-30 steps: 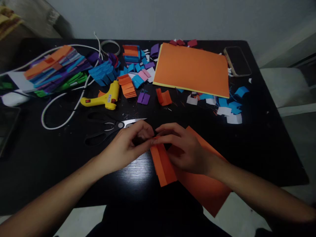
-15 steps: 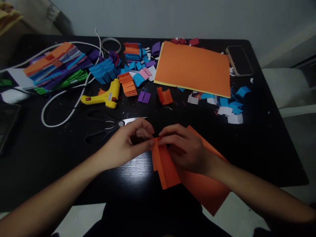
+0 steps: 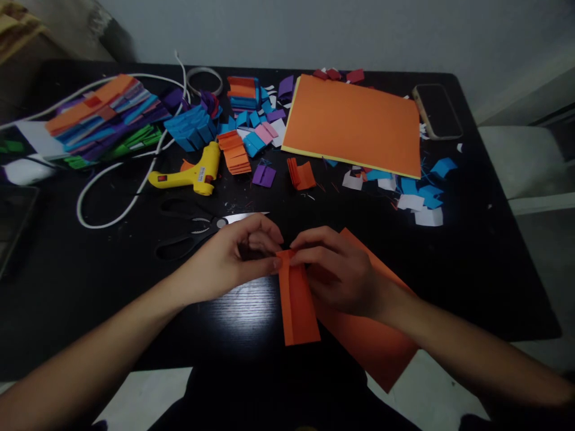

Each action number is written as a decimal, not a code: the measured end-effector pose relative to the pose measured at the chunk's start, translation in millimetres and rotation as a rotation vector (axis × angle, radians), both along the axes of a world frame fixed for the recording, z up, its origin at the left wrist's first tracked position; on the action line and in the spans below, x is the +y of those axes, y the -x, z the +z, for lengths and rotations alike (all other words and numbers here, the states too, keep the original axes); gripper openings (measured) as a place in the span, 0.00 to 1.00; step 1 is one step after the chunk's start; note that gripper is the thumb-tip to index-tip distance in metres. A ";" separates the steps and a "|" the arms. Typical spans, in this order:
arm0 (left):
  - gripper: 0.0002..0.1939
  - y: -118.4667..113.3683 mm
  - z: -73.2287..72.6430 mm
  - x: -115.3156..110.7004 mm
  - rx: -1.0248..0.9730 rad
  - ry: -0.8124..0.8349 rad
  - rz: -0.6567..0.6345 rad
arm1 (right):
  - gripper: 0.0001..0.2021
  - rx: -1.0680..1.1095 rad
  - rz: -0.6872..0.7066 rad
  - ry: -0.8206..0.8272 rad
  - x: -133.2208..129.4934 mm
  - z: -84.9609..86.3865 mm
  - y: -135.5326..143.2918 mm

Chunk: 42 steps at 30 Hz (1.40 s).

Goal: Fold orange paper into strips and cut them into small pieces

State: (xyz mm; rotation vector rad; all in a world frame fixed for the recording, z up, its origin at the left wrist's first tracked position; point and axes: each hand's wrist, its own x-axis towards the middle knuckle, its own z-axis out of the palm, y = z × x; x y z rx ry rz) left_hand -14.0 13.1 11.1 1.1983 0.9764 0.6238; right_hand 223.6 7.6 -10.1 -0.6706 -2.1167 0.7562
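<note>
A folded orange paper strip (image 3: 302, 308) hangs down between my hands near the table's front edge, with a crease along its left side. My left hand (image 3: 245, 254) pinches its top left corner between thumb and fingers. At the top right, my right hand (image 3: 335, 269) grips the same strip, fingertips close to the left ones. Under my right hand and forearm lies a larger orange sheet (image 3: 368, 341), its lower corner past the table edge. Black-handled scissors (image 3: 191, 230) rest just left of my left hand, their blade tip partly behind it.
A yellow glue gun (image 3: 193, 173), white cable (image 3: 112, 224) and stacks of folded paper (image 3: 105, 120) are at the left. Orange sheets (image 3: 353, 126) lie at the back, beside a phone (image 3: 436, 112). Small paper pieces (image 3: 420, 200) are scattered around them.
The orange strip has swung to hang straighter, its lower end shifting left. Its layers now line up, and the piece that stuck out at the left no longer shows. Both hands keep their hold.
</note>
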 end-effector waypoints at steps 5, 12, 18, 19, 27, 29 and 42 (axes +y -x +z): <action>0.09 2.1 5.0 0.5 0.020 -0.036 -0.046 | 0.08 -0.006 -0.004 0.010 0.1 0.6 -0.8; 0.07 -2.2 5.4 -2.0 0.056 -0.089 -0.058 | 0.11 -0.001 0.017 0.004 0.5 -0.9 0.1; 0.06 -0.5 1.2 -3.9 0.138 -0.228 -0.081 | 0.07 0.002 -0.009 0.082 1.9 1.8 -0.2; 0.05 0.1 1.2 -3.9 0.172 -0.272 -0.089 | 0.07 0.012 -0.018 0.110 2.1 2.5 -0.3; 0.03 -1.7 0.1 -4.4 0.296 -0.641 -0.112 | 0.08 0.178 -0.058 0.491 -3.6 -0.7 4.1; 0.04 -0.9 -1.5 -4.4 0.299 -0.708 -0.140 | 0.08 0.238 -0.061 0.604 -4.9 -1.0 5.5; 0.06 3.4 -1.6 -10.2 0.352 -0.859 -0.128 | 0.08 0.364 -0.091 1.073 5.6 7.1 4.9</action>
